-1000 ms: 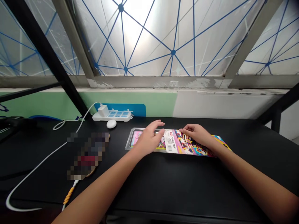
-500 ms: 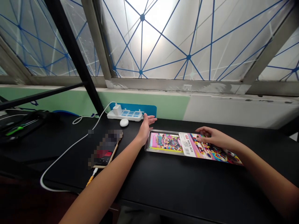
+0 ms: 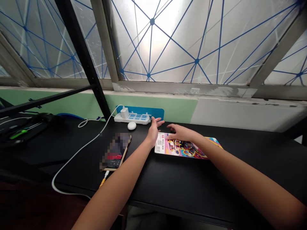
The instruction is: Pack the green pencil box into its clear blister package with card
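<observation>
In the head view, we see a white power strip (image 3: 139, 119) at the back of the black desk (image 3: 182, 188). To its right and nearer to us lies the pencil box (image 3: 183, 150), long and flat, its bright printed face up, the white label reading PENCIL BOX towards the strip. Our left hand (image 3: 153, 133) stands just in front of the strip's right end, beside the box's near-strip end, fingers spread and gripping nothing; we cannot tell whether the palm touches the box. Our right hand (image 3: 182, 132), to the right of the strip, is over the box's far edge, its thumb by the label, its bent fingers apart from the thumb and not closed around anything; how firmly it presses we cannot tell. Just in front of the strip we have a rounded white case (image 3: 131, 126), and farther forward, to its left, a partly blurred phone (image 3: 117, 155).
</observation>
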Tool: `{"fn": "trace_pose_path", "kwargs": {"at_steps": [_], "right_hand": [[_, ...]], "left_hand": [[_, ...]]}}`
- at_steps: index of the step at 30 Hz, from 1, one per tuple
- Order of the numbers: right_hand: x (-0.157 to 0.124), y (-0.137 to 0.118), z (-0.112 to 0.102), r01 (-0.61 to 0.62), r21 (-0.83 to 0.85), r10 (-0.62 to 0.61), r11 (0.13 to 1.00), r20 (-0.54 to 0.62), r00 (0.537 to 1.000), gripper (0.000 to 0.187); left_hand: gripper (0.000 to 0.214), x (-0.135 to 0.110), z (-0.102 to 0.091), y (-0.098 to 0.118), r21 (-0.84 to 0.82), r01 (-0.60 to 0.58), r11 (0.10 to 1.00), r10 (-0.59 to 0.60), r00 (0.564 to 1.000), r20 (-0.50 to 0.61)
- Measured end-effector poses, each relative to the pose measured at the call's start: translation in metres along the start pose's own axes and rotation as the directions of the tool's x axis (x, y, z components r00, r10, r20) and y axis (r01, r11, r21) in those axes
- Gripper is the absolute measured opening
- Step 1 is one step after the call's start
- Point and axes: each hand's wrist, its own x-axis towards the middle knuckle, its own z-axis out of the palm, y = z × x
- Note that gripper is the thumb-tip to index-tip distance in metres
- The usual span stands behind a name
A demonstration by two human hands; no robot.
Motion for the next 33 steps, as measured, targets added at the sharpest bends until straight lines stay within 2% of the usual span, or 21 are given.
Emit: {"fn": "trace_pose_path", "kwargs": {"at_steps": [2,3,5,7,9,13,16,21,23,27,33], "right_hand": [[0.003,-0.011,0.004,0.002,-0.069,-0.005,0.998,-0.038,0.999,0.083],[0.001,-0.013,0.004,0.001,-0.108,-0.009,0.994,-0.074,0.997,0.080],[-0.007,-0.009,0.002,0.004,-0.177,-0.033,0.984,-0.163,0.986,0.074],[-0.022,0.006,-0.003,-0.004,-0.198,-0.045,0.980,-0.245,0.968,0.066],[-0.041,0.028,-0.009,-0.044,-0.148,-0.001,0.988,-0.289,0.957,0.060],[-0.080,0.075,-0.018,-0.095,0.070,0.112,0.993,-0.289,0.951,0.049],[-0.096,0.093,-0.022,-0.083,0.107,0.110,0.991,-0.282,0.953,0.041],[-0.096,0.091,-0.021,-0.044,0.060,0.059,0.997,-0.288,0.956,0.035],[-0.094,0.090,-0.020,-0.044,0.071,0.062,0.997,-0.276,0.959,0.035],[-0.093,0.090,-0.020,-0.056,0.070,0.074,0.996,-0.277,0.958,0.035],[-0.095,0.090,-0.019,-0.055,-0.062,0.035,0.997,-0.298,0.954,0.040]], "left_hand": [[0.030,0.000,-0.001,-0.001,-0.036,0.030,0.999,-0.031,0.998,-0.046],[0.031,0.000,-0.002,-0.001,-0.056,0.040,0.998,-0.044,0.997,-0.070],[0.048,-0.001,-0.003,-0.003,-0.084,0.048,0.995,-0.056,0.995,-0.089],[0.054,-0.002,-0.004,-0.004,-0.086,0.042,0.995,-0.049,0.996,-0.077],[0.050,-0.002,-0.003,-0.006,-0.082,0.026,0.996,-0.032,0.997,-0.068],[0.043,-0.002,0.000,-0.008,-0.043,-0.003,0.999,0.000,0.998,-0.056],[0.043,-0.005,0.002,-0.008,0.009,-0.011,1.000,0.011,1.000,-0.011],[0.031,-0.011,0.005,-0.006,0.077,0.120,0.990,-0.121,0.993,0.010],[0.028,-0.011,0.005,-0.005,0.050,0.156,0.987,-0.157,0.988,0.013],[0.039,-0.009,0.005,-0.003,-0.084,0.183,0.979,-0.183,0.983,0.014],[0.057,-0.006,0.003,-0.008,-0.087,0.177,0.980,-0.180,0.983,-0.021]]}}
